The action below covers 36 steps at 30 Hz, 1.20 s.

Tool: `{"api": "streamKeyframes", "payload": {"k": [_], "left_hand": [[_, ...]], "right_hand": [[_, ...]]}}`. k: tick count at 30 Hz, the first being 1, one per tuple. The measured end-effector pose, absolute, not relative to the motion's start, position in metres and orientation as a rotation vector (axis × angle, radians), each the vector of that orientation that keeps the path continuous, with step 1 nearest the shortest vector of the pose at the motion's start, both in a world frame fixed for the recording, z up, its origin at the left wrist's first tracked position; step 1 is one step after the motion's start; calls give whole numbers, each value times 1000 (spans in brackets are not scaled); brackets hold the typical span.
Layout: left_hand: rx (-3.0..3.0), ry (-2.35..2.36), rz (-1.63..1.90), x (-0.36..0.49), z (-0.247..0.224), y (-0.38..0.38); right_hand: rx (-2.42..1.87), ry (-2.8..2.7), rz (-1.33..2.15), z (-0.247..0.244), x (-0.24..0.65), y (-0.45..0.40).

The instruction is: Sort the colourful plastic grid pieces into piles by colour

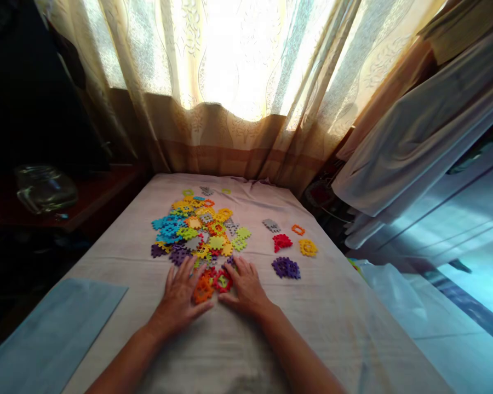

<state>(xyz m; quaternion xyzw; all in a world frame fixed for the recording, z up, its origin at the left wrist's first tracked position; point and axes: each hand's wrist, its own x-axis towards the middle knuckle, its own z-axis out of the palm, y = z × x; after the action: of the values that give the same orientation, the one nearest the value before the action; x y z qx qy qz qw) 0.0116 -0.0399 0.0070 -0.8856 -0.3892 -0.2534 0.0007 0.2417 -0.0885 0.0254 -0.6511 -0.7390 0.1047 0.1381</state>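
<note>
- Patterned curtain (230,134) is hanging across bkgd, strong light coming thru from behind.
- Table (332,323) w/ pale, wrinkled cloth is filling the ctr.
- Main pile (205,224) of flat toothed plastic pcs (blue, yellow, lime, orange, grey, purple, red) is lying mid-table, toward L of ctr.
- L hand (181,290) is resting palm-down at near edge of pile, fingers spread, not gripping; it's sitting just beside the orange pcs (203,290). Exact fingertip contact: can't tell.
- R hand (246,287) is also lying palm-down, fingers loose & apart, thumb standing off; it's flanking the red ring pc (222,281). Firm hold not showing.
- Orange pcs & red ring pc are lying btwn both hands.
- R of pile, sorted by color: grey pcs (271,225), orange ring (298,230), red pcs (281,242), yellow pcs (308,248), purple pcs (286,268) are sitting well apart from pile.
- Blue-grey sheet (53,328) is covering near L corner.
- Glass vessel (45,189) is standing far L; clothes (402,137) are hanging R.
</note>
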Motion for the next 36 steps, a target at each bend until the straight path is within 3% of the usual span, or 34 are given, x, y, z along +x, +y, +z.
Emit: {"api": "streamKeyframes", "payload": {"k": [4, 18, 23, 36], "left_hand": [[-2694, -1334, -679, 22, 0, -40], [-2392, -1569, -925, 15, -5, -39], [-2393, -1548, -889, 11, -8, -37], [-2406, -1343, -889, 9, -5, -33]], "right_hand": [[-1852, -2036, 192, 22, 226, -64], [-1523, -2000, -72, 15, 224, -64], [-1403, -1690, -243, 15, 236, -63], [-2236, -1244, -326, 48, 415, -44]]}}
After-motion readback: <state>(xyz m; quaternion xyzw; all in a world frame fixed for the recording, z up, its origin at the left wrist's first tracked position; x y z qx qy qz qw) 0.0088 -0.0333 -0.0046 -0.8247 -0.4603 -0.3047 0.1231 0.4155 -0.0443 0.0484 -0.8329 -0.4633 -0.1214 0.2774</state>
